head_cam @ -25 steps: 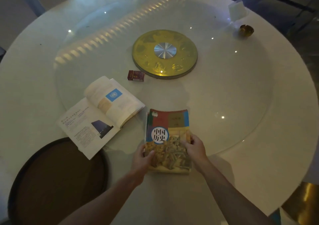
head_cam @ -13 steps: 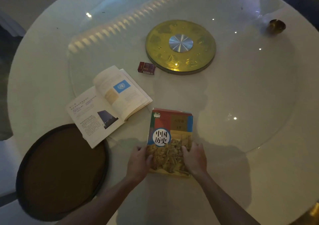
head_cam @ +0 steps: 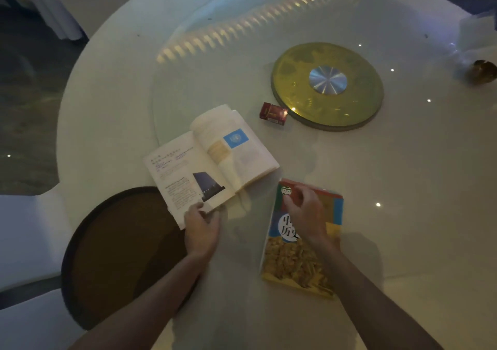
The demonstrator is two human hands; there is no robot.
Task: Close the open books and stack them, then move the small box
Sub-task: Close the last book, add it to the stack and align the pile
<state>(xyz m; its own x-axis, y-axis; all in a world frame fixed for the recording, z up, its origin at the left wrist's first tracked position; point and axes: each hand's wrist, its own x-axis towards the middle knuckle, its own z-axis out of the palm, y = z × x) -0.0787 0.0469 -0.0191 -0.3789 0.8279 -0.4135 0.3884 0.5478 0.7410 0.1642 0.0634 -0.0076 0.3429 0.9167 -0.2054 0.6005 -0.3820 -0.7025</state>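
Note:
A closed book (head_cam: 295,266) with a colourful cover lies flat near the table's front edge. My right hand (head_cam: 306,215) hovers over its upper half, fingers loosely curled with nothing in them. To the left lies an open book (head_cam: 207,158), pages up, showing a blue flag picture and a dark building. My left hand (head_cam: 201,226) touches the near corner of its left page, fingers on the page edge. A small red box (head_cam: 273,113) sits beyond the open book, beside the gold disc.
The round white table (head_cam: 403,188) carries a glass turntable with a gold centre disc (head_cam: 326,86). A dark round tray (head_cam: 118,255) lies at the front left, partly under the open book. A small brass cup (head_cam: 482,70) stands at the far right.
Both hands have left the closed book's lower edges. My left hand moved left to the open book's near corner; my right hand moved up over the closed book's cover. The view shifted left.

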